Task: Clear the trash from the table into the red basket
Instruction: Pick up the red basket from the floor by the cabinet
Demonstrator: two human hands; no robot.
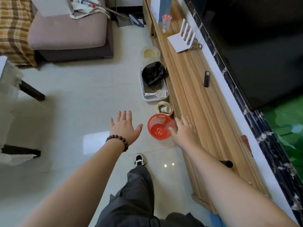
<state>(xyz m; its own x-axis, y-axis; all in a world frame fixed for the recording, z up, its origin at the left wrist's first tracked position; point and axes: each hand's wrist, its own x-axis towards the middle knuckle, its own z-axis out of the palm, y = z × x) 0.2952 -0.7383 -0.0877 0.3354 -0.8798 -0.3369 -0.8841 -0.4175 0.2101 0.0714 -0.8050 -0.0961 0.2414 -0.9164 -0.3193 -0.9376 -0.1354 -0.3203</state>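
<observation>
- A living room with a pale tiled floor (pixel 78 89); a long wooden worktop (pixel 196 95) runs along the right from near to far, below a dark screen (pixel 255 46).
- The red basket (pixel 160 126) stands upright on the floor, just beside the worktop's near-left edge, and looks empty.
- The left hand (pixel 125 126) is held out above the floor left of the basket, palm down, fingers spread, its grip open and holding nothing; a bead bracelet (pixel 118 140) circles the wrist.
- The right hand (pixel 185 131) reaches forward at the basket's right rim, fingers loosely extended, its grip open and empty; whether the thumb touches the rim I cannot tell.
- Just beyond the basket, a small bin (pixel 164 108) holds a paper cup (pixel 165 109).
- Farther along the floor sits a litter tray (pixel 153 89) with a black bag (pixel 153 73).
- On the worktop lie a dark remote (pixel 206 79), a white router (pixel 182 39) and a drink cup (pixel 166 23).
</observation>
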